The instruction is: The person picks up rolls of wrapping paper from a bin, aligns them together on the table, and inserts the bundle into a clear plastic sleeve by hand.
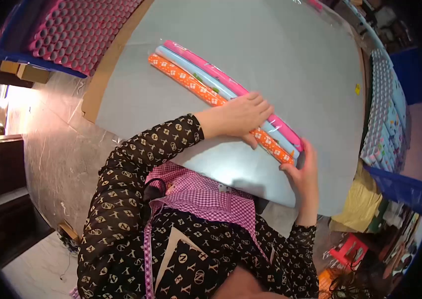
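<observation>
Three rolls of wrapping paper lie side by side and slanted on the grey-covered table: an orange patterned roll (181,75) nearest me, a light blue roll (196,71) in the middle and a pink roll (206,65) on the far side. Shiny clear film shows around their ends. My left hand (243,115) lies across all three past their middle, fingers over the pink roll and thumb by the orange one. At the lower right end, my right hand (306,167) holds the roll ends between thumb and fingers.
A blue crate (61,67) of pink rolls stands at upper left. Another blue crate (402,187) with stacked light blue rolls is at right. A yellow sack (360,202) and a red stool (349,251) sit below the table (280,45). A yellow sticker (357,89) marks its right side.
</observation>
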